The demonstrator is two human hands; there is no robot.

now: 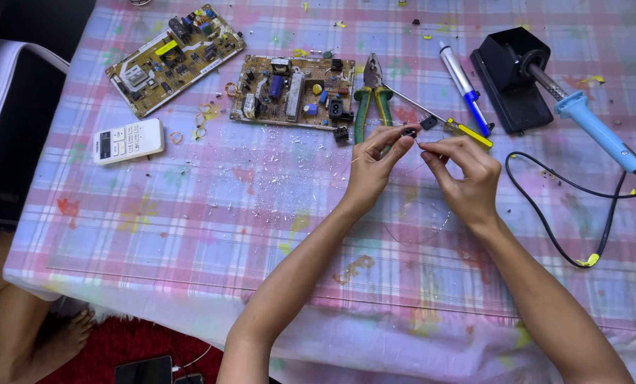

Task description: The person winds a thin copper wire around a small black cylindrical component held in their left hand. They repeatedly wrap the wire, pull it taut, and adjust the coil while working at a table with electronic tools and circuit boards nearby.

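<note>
Above the worktop, near its middle, both hands meet over a small black part. The left hand holds the part in a narrow fingertip grip. The right hand pinches a thin wire at the part, grip equally narrow. Pliers and a circuit board lie just beyond the hands; a soldering iron rests in its stand to the right.

Risks, as judged:
- Part is small; a slack pinch may drop it among the debris.
- Wire may bend or slip free if pulled sideways.
- Right forearm lies near the iron's cord; a snag may drag the iron.
</note>
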